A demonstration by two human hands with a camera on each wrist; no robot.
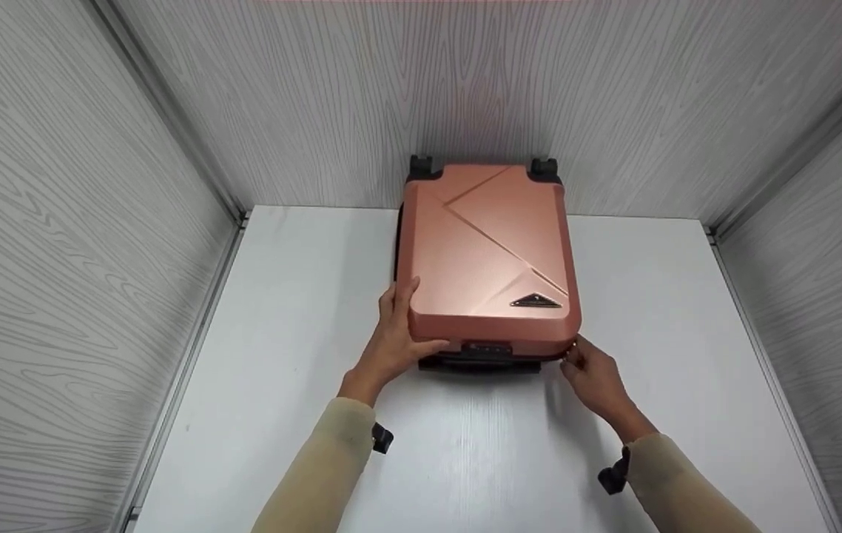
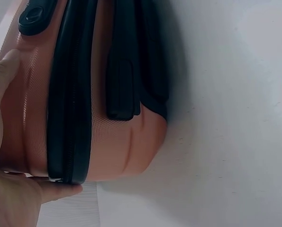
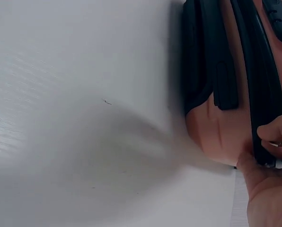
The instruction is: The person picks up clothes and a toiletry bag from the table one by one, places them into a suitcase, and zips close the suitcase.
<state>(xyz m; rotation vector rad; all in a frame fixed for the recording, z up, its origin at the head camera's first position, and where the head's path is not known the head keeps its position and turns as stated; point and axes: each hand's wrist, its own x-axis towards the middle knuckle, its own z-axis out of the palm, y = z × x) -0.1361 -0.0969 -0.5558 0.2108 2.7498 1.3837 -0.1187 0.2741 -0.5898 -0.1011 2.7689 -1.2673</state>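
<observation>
A copper-pink hard-shell suitcase lies flat, its wheels toward the back wall and its black handle end toward me. My left hand spreads around the near left corner, with the thumb against the end face and fingers along the side. At the near right corner, my right hand pinches a small metal zipper pull between thumb and finger. The black zipper band looks closed along the end face. Part of the pull is hidden behind the fingers.
The suitcase lies on a white tabletop. Behind it rises a grey wood-grain panel, with side panels at left and right. Two black wheels stand near the back panel. A lock sits in the near end.
</observation>
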